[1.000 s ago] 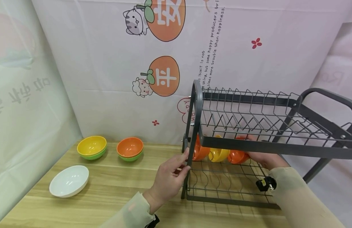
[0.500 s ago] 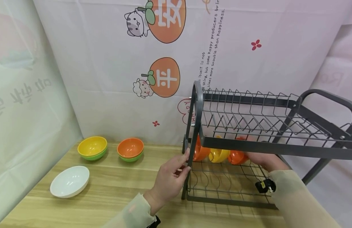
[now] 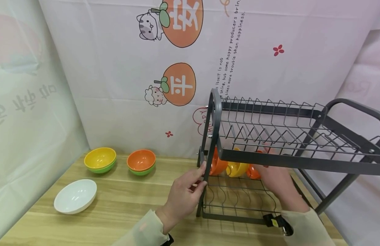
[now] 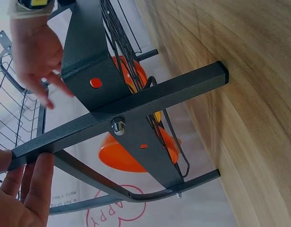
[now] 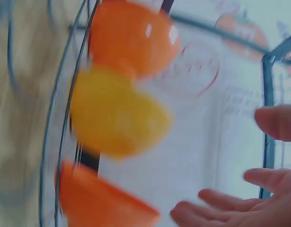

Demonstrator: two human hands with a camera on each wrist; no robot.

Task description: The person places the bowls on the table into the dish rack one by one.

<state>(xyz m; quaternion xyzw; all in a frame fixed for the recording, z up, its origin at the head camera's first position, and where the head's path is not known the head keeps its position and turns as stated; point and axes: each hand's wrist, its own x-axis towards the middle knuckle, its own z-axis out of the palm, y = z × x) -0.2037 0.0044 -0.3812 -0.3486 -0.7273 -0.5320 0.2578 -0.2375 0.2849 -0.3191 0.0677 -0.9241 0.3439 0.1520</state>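
My left hand (image 3: pixel 181 198) pinches the front upright of a dark metal dish rack (image 3: pixel 300 162), thumb on one side and fingers on the other. Under the top tier, a row of tilted bowls stands in the lower wire shelf: an orange bowl (image 3: pixel 218 164), a yellow bowl (image 3: pixel 237 168) and a second orange bowl (image 3: pixel 253 172). Over the lower shelf, nearest the second orange bowl, is my right hand (image 3: pixel 279 184), blurred and partly behind the rack's bar. In the right wrist view, the fingers (image 5: pixel 221 201) are extended and apart from the bowls, holding nothing.
On the wooden table left of the rack stand a yellow bowl (image 3: pixel 100 158) nested in a green one, an orange bowl (image 3: pixel 141 160) also in a green one, and a wide white bowl (image 3: pixel 75 196). A printed cloth (image 3: pixel 122 112) hangs behind.
My right hand has let go of the right-hand orange bowl and drawn back toward me; the bowl stays in the rack. My left hand keeps its hold on the upright.
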